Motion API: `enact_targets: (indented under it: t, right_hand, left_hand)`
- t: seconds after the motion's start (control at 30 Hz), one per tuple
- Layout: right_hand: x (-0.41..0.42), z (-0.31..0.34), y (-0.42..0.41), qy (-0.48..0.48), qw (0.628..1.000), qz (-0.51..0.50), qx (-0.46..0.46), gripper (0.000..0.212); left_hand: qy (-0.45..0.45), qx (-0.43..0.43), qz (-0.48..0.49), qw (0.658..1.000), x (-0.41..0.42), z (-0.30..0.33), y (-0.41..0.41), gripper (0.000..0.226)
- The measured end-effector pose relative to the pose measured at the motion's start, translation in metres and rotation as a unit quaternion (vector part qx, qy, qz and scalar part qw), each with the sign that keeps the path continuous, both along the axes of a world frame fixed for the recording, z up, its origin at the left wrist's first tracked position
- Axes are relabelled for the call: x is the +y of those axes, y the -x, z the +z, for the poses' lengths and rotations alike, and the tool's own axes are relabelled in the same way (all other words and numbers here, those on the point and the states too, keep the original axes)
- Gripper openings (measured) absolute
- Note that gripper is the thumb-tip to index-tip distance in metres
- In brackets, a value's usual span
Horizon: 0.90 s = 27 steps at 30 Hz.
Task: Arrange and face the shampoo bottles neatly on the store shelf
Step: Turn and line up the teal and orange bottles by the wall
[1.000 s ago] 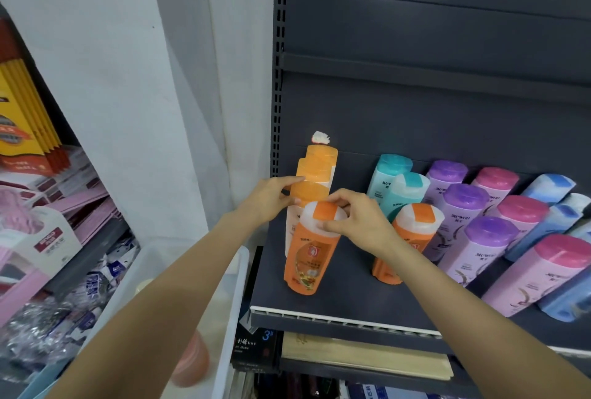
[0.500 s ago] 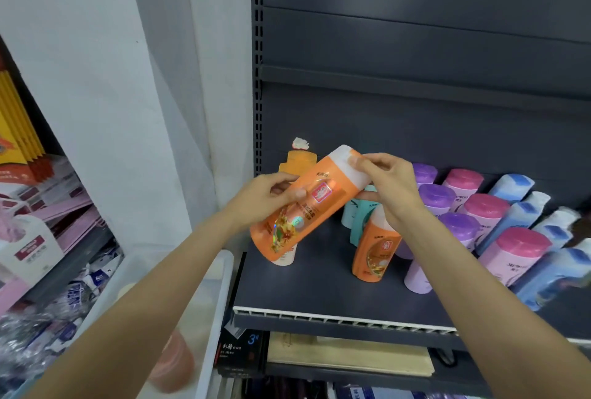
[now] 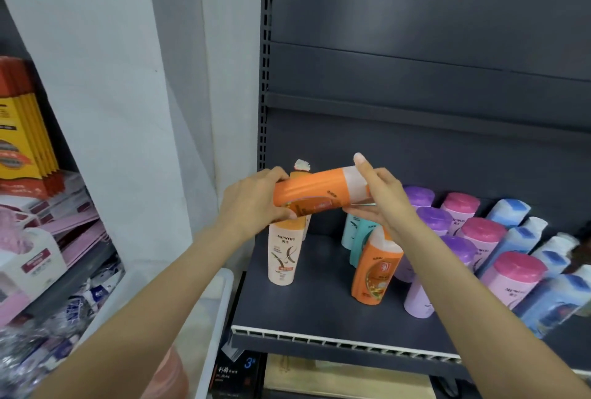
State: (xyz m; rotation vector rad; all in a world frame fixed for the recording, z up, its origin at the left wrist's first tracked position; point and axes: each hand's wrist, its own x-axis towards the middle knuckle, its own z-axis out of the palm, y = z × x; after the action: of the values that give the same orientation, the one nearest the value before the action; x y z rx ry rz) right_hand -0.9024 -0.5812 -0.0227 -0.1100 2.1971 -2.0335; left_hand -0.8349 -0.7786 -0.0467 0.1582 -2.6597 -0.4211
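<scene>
I am holding an orange shampoo bottle (image 3: 315,191) lying sideways in the air above the dark shelf (image 3: 307,309), its base toward my left and its white cap end toward my right. My left hand (image 3: 252,203) is gripping the base end, fingers curled over the top and thumb tucked underneath. My right hand (image 3: 380,197) is taking the cap end, with the thumb lying along the white cap and pointing up, and the other fingers cupping it from below, so both hands are clamped on this one bottle. Directly beneath it a pale peach bottle (image 3: 285,254) is standing upright near the shelf's left edge, with more orange caps partly hidden behind my hands. Just under my right wrist a second orange bottle (image 3: 375,270) is standing, leaning a little to the right. Behind that one I am seeing teal bottles (image 3: 353,232), and to the right rows of purple-capped bottles (image 3: 433,219), pink-capped bottles (image 3: 483,232) and blue bottles (image 3: 511,213) are running back toward the rear panel, all tilted in the wide view.
</scene>
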Motion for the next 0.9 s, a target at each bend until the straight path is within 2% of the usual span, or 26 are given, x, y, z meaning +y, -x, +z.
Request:
enact_targets:
  t: [0.23, 0.3, 0.33, 0.37, 0.4, 0.47, 0.5, 0.57, 0.7, 0.77, 0.83, 0.9]
  right_hand:
    - [-0.006, 0.006, -0.003, 0.122, 0.992, -0.009, -0.023, 0.032]
    - [-0.007, 0.004, -0.002, 0.149, 0.989, -0.016, -0.019, 0.028]
    - [-0.006, 0.003, -0.001, 0.162, 0.987, -0.019, -0.018, 0.027]
    - [-0.005, 0.002, 0.0, 0.174, 0.984, -0.024, -0.019, 0.026]
    - [-0.003, 0.0, 0.001, 0.188, 0.981, -0.03, -0.021, 0.025]
    - [0.001, -0.004, 0.006, 0.216, 0.975, -0.035, -0.025, 0.022]
    - [0.002, -0.007, 0.008, 0.232, 0.972, -0.032, -0.027, 0.02]
    - [0.005, -0.01, 0.013, 0.27, 0.962, -0.01, -0.042, 0.021]
    - [0.008, -0.015, 0.016, 0.308, 0.948, 0.034, -0.069, 0.034]
    - [0.009, -0.019, 0.017, 0.303, 0.95, 0.046, -0.056, 0.039]
    - [0.008, -0.024, 0.018, 0.279, 0.958, 0.054, -0.042, 0.042]
    - [0.006, -0.026, 0.018, 0.247, 0.966, 0.067, -0.029, 0.043]
  left_hand:
    - [0.01, 0.027, 0.024, 0.999, -0.007, 0.007, -0.001, 0.06]
    - [-0.046, -0.019, 0.041, 0.998, -0.014, 0.009, 0.001, 0.066]
    - [-0.11, -0.042, 0.038, 0.992, -0.017, 0.009, 0.001, 0.069]
    - [-0.206, -0.059, 0.029, 0.976, -0.021, 0.01, 0.001, 0.071]
    - [-0.324, -0.073, 0.02, 0.943, -0.024, 0.012, -0.001, 0.073]
    - [-0.542, -0.084, 0.004, 0.836, -0.028, 0.014, -0.005, 0.073]
    - [-0.602, -0.077, -0.003, 0.795, -0.031, 0.013, -0.004, 0.072]
    - [-0.653, -0.059, -0.012, 0.755, -0.034, 0.009, -0.003, 0.07]
    - [-0.656, -0.047, -0.025, 0.753, -0.035, 0.001, -0.005, 0.061]
    - [-0.656, -0.009, -0.039, 0.754, -0.035, -0.002, -0.008, 0.062]
    - [-0.635, 0.045, -0.045, 0.77, -0.034, -0.003, -0.011, 0.064]
    - [-0.583, 0.091, -0.05, 0.806, -0.032, 0.0, -0.013, 0.063]
